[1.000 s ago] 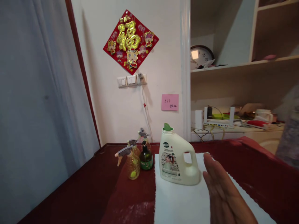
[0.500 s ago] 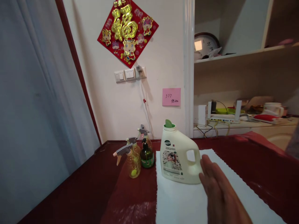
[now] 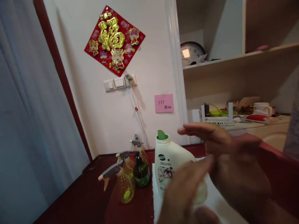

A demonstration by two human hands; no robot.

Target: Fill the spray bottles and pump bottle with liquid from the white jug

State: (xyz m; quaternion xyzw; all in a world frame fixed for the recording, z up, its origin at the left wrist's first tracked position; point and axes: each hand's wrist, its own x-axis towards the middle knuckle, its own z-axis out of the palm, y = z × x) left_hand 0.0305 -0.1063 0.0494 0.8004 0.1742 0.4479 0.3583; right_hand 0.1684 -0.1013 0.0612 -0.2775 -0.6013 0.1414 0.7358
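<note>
Both hands, left hand [image 3: 184, 193] and right hand [image 3: 224, 155], are hovering open, holding nothing, before the still-capped detergent jug [image 3: 168, 161]; nothing is being gripped yet.

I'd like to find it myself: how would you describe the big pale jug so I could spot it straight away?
Start at the dark red table below the pink note. On its white cloth stands the cream jug, just behind the two raised hands. Unlike the small amber and dark green spray bottles to its left, it is opaque, far bigger, and green-capped.
</note>
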